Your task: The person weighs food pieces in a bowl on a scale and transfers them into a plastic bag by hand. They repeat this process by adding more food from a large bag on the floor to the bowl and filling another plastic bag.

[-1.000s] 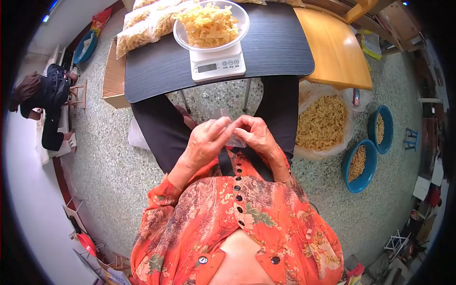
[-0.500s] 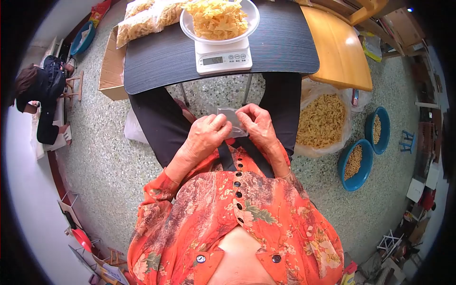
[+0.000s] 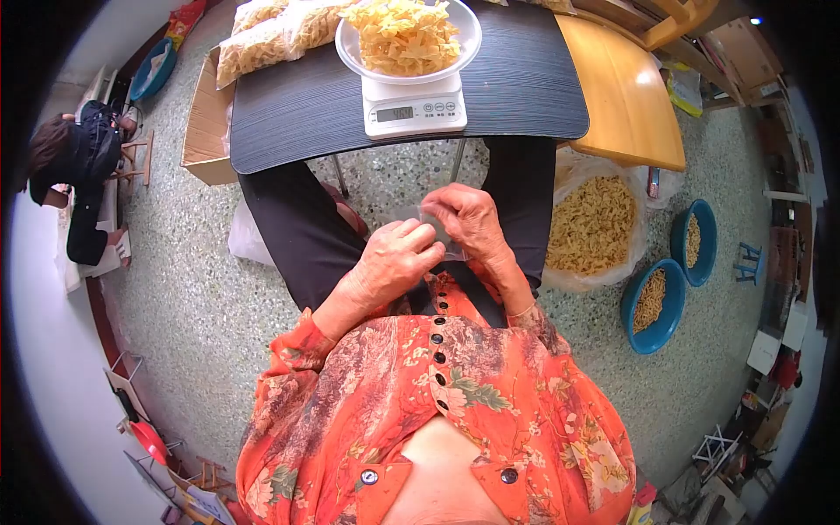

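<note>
Between my hands, above my lap, is a clear plastic bag [image 3: 452, 248], thin and hard to make out. My left hand [image 3: 394, 261] is closed on its left side, fingers curled. The fingers of my right hand [image 3: 464, 219] pinch its upper part, close beside the left knuckles. Beyond them, on the dark table [image 3: 302, 127], a white digital scale [image 3: 416, 107] carries a clear bowl [image 3: 347, 52] heaped with yellowish flat pieces [image 3: 407, 39]. Filled bags [image 3: 262, 48] of similar pieces lie at the table's back left.
A wooden table [image 3: 621, 96] adjoins on the right. Below it stands a large open bag [image 3: 595, 223] of yellowish pieces, near two blue basins [image 3: 669, 328] holding food pieces. A cardboard box [image 3: 203, 127] is left of the table. Another person [image 3: 79, 166] sits far left.
My right hand has moved slightly left and up, and my left hand has shifted slightly right and down. The bag between them is now more covered by the fingers.
</note>
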The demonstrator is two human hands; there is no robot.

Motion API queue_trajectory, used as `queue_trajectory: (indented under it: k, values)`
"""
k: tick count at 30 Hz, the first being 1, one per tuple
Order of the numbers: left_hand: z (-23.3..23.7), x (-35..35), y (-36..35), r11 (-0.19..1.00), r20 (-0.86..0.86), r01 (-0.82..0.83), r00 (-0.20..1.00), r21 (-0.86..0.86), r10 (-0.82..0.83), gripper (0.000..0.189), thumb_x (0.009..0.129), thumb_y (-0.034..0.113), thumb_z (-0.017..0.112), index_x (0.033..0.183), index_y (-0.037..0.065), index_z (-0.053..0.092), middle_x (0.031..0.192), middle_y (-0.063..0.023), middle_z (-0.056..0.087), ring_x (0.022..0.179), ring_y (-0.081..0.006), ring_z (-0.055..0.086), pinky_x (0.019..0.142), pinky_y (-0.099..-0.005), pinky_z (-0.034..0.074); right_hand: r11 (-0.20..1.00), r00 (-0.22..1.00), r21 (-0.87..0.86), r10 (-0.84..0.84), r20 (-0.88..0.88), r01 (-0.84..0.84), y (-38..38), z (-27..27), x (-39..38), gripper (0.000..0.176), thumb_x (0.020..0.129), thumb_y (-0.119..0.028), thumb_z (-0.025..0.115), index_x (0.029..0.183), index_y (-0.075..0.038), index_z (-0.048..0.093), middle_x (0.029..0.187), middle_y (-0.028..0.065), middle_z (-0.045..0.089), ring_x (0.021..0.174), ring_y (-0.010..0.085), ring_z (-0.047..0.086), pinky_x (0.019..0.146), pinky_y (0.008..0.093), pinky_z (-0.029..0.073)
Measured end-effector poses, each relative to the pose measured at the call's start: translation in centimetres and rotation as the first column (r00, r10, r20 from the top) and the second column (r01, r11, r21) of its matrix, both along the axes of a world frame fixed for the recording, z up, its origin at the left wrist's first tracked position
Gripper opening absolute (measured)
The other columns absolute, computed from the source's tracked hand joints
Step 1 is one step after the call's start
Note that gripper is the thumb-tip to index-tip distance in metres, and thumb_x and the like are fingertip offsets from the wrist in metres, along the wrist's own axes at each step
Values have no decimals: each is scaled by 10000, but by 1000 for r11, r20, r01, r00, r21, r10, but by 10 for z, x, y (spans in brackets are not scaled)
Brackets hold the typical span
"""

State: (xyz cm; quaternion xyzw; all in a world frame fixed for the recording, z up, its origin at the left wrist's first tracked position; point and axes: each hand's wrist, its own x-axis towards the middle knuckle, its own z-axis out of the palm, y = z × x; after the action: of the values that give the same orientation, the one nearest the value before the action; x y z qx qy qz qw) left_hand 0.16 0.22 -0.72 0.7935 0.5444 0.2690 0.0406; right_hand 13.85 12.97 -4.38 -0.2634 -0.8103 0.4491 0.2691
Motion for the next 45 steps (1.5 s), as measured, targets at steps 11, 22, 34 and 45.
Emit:
queue_trajectory:
  k: [11,22,34,45]
  values:
    - [21,-15,-7,962,43,-269,962,-40,270,130,754,126,710,840,97,616,771,-61,500,718,-257,582,623,-380,494,991,962,119,89,-257,-60,-10,43,24,329,775,-96,852,1062,-58,697,1034,61,700,528,30,447,472,210,376]
    - [22,-11,-13,959,143,-263,950,-103,276,110,785,69,696,879,100,648,769,-74,533,696,-260,624,590,-393,506,946,998,317,52,32,-59,-13,25,22,272,762,-67,810,1012,-79,705,1024,114,720,797,290,710,642,342,581]
    - [-54,-5,9,891,204,-440,867,-115,455,95,845,22,726,917,83,711,855,-89,646,723,-303,665,634,-378,533,598,638,-221,-728,254,770,32,-102,205,177,903,-157,734,994,-11,693,857,20,707,756,80,645,699,254,527]
    - [-84,-15,15,892,233,-381,870,-245,435,65,890,21,714,953,35,709,863,-105,649,744,-273,663,673,-354,530,467,240,207,-728,642,860,75,-234,347,171,789,-170,671,889,-86,780,810,128,748,763,279,735,687,412,563]
